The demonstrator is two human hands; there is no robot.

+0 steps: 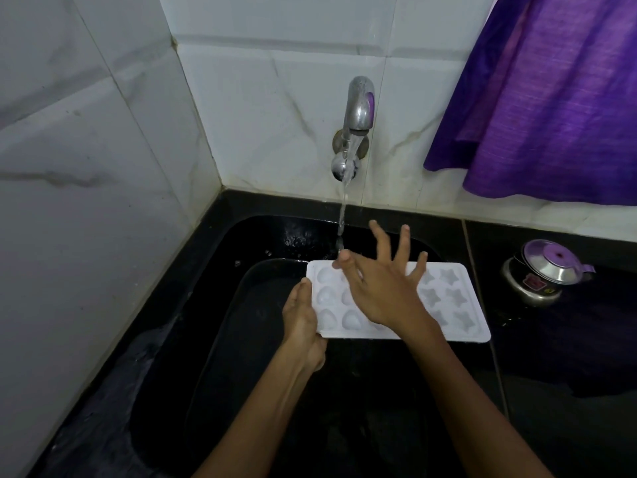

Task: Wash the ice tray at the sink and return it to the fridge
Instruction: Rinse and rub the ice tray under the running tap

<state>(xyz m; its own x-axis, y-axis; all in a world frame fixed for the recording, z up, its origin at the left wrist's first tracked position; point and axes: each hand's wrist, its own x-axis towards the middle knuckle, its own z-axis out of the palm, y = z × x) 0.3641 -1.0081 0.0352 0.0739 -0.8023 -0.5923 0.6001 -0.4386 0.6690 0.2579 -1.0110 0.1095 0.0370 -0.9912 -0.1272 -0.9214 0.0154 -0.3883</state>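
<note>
Over the black sink [193,339], two bare forearms are extended from the lower edge of the view, the left one rising from bottom centre and the right one from bottom right. The white tray [458,305] is held level above the basin, cavities upward, with heart-shaped moulds at its left end and star-shaped ones at its right. Its left short edge is gripped by the left hand [303,322], the thumb laid on the rim and the fingers curled out of sight beneath. The right hand [382,291] is laid across the middle of the tray, palm down, its fingers straight and spread wide, grasping nothing; the fingertips are blurred. A stream of water [343,215] is seen falling from the chrome tap [360,105] on the tiled wall, landing at the tray's far left edge beside the right thumb. On the dark counter to the right, a small steel pot [541,274] with a lid is set, and above it a purple cloth [551,98] is hung.
</note>
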